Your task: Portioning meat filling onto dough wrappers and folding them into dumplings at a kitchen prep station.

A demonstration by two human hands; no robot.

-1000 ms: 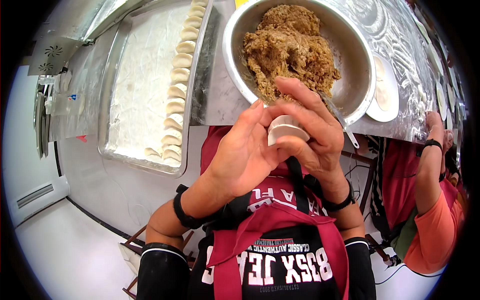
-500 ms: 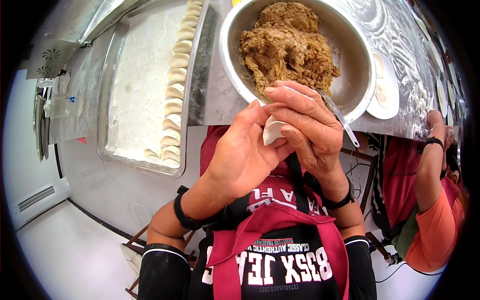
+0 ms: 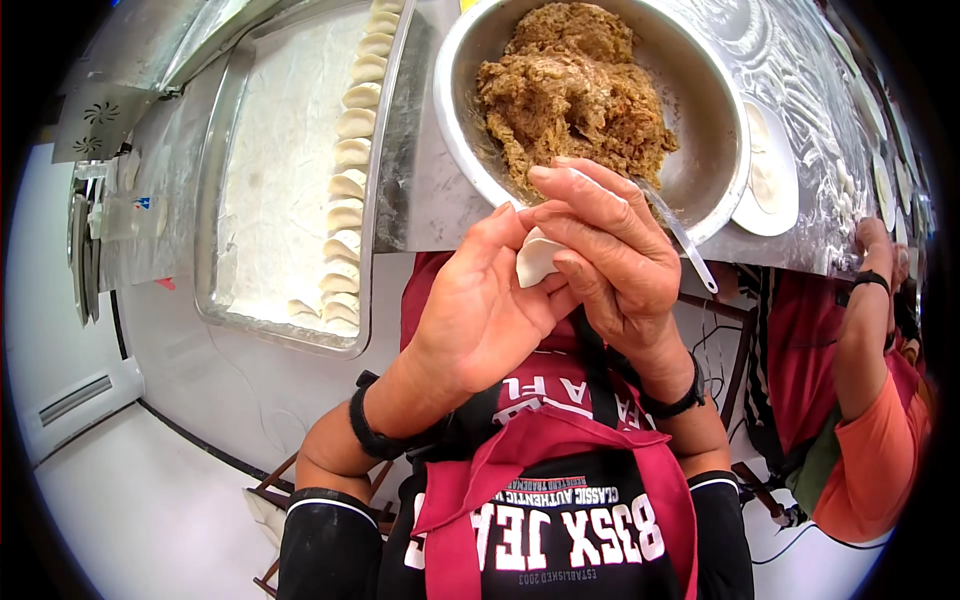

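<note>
A pale folded dumpling (image 3: 536, 259) is held between my two hands, in front of the metal bowl. My left hand (image 3: 470, 310) cups it from the left, palm turned up, its fingertips at the dumpling's edge. From the right, my right hand (image 3: 625, 255) closes over it, with the thumb and fingers pressing on the dough. Part of the dumpling is hidden behind the right fingers. Just beyond my hands, brown minced filling (image 3: 575, 90) is heaped in the large metal bowl (image 3: 457, 140). A white-handled utensil (image 3: 680, 235) leans out over the bowl's near right rim.
On the left, a metal tray (image 3: 275, 180) bears a row of dumplings (image 3: 347, 185) along its right side. A white plate (image 3: 778, 212) with round wrappers (image 3: 765, 180) stands right of the bowl. The tabletop (image 3: 760, 50) there is floury. Another person's arm (image 3: 865, 330) works at the far right.
Both hands have shifted very slightly left together with the dumpling. My right fingers have moved a little over the dough; the grip stays much the same.
</note>
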